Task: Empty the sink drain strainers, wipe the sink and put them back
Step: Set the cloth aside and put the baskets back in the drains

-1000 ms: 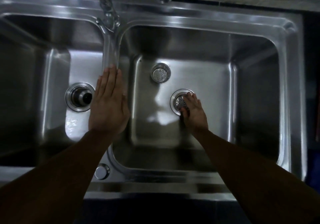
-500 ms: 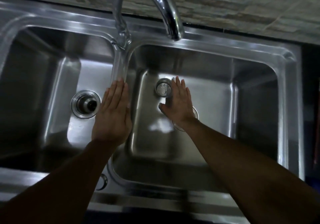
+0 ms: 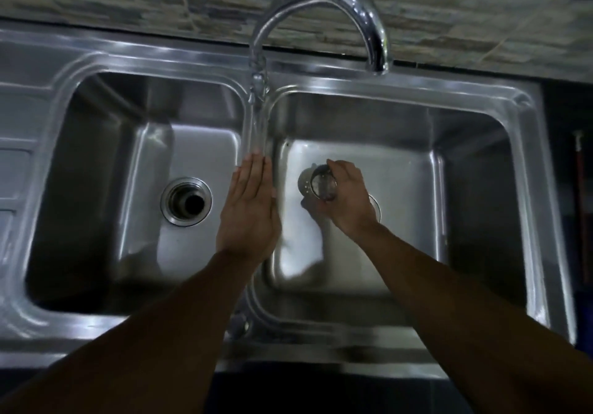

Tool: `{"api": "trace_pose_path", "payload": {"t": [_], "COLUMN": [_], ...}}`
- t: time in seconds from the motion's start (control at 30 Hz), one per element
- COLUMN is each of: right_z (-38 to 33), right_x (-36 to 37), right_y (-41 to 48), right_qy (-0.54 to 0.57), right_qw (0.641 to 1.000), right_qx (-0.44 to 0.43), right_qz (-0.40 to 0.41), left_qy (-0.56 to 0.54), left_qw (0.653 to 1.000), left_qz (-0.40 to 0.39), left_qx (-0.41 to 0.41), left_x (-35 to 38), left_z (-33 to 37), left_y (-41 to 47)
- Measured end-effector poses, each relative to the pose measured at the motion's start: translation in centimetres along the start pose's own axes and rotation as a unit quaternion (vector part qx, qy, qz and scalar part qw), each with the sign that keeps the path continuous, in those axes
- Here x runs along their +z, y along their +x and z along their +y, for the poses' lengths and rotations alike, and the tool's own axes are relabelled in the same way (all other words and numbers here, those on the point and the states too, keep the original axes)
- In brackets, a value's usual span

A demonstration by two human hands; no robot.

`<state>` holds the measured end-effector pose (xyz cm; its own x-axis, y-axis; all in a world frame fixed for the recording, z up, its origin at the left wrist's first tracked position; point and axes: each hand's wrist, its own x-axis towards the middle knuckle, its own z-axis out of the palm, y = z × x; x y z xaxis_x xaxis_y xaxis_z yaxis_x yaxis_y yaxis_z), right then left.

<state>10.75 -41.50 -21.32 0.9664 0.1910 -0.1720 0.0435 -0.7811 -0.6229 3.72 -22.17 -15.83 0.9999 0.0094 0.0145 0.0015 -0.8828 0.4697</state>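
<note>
Right hand [image 3: 348,200] is closed around a metal strainer basket [image 3: 316,184] in the right basin [image 3: 475,169], fingers wrapped over the top and far side, thumb underneath by the look of it. The basket is tipped on its side with the perforated wall facing the camera, and looks lifted just off the basin floor, though glare makes contact hard to call. The right drain [image 3: 375,208] sits directly under that wrist, only a sliver of its rim showing, so whether it already holds a strainer I can't tell. Left hand [image 3: 248,208] lies flat and open, fingers together, palm down on the divider [image 3: 256,131] between the basins, holding nothing; reads as a brace for leaning over the sink. Left drain [image 3: 186,202] in the left basin [image 3: 106,163] is open with no strainer in it, just the dark hole. Faucet [image 3: 321,12] arcs over the back edge, spout over the right basin, no water visible. My read: this basket is headed for the empty left drain, so the put-back stage. The tipped grip suits carrying; it needs levelling before seating.
</note>
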Motion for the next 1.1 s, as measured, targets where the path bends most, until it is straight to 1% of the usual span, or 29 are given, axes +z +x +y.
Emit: {"api": "trace_pose_path", "payload": {"t": [0.07, 0.17, 0.2, 0.27, 0.37, 0.47, 0.57, 0.67, 0.77, 0.9, 1.0, 1.1], "right_z": [-1.7, -5.2, -6.6, -9.1, -13.9, -18.2, -21.2, -22.7, -22.6, -21.2, -20.3, -19.8], "right_x": [-1.0, -2.3, -2.5, -2.6, -2.0, 0.0, 3.3, 7.2, 10.8, 14.7, 16.9, 18.8], "right_y": [-2.1, -4.2, -4.5, -4.4, -3.9, -3.1, -2.8, -2.4, -1.8, -0.4, 0.8, 1.4], "right_qy": [-0.002, 0.025, 0.035, 0.049, 0.074, 0.07, 0.061, 0.052, 0.028, -0.009, -0.027, -0.021], "right_qw": [0.999, 0.995, 0.993, 0.989, 0.987, 0.985, 0.988, 0.991, 0.99, 0.991, 0.99, 0.991], "right_qx": [0.024, 0.052, 0.045, 0.02, -0.02, -0.093, -0.125, -0.118, -0.107, -0.085, -0.079, -0.062], "right_qz": [0.023, 0.079, 0.101, 0.139, 0.144, 0.124, 0.06, -0.019, -0.083, -0.108, -0.117, -0.119], "left_qy": [-0.037, -0.079, -0.072, -0.026, 0.041, 0.105, 0.122, 0.089, 0.071, 0.087, 0.1, 0.132], "left_qw": [0.999, 0.99, 0.989, 0.992, 0.993, 0.991, 0.99, 0.993, 0.995, 0.996, 0.995, 0.991], "left_qz": [-0.029, -0.102, -0.113, -0.114, -0.113, -0.085, -0.049, -0.042, -0.047, -0.011, 0.012, 0.032], "left_qx": [0.018, 0.058, 0.063, 0.048, 0.003, -0.011, -0.044, -0.063, -0.055, -0.003, 0.001, 0.02], "left_x": [-0.8, -2.9, -3.8, -5.3, -9.0, -12.7, -14.9, -15.8, -16.1, -15.7, -15.1, -14.4], "left_z": [-0.4, -2.0, -2.9, -4.9, -9.6, -14.6, -18.7, -22.1, -24.1, -25.2, -26.1, -26.6], "left_y": [-0.1, -0.9, -1.5, -2.7, -4.6, -5.8, -6.9, -7.9, -8.4, -8.9, -8.7, -8.7]}}
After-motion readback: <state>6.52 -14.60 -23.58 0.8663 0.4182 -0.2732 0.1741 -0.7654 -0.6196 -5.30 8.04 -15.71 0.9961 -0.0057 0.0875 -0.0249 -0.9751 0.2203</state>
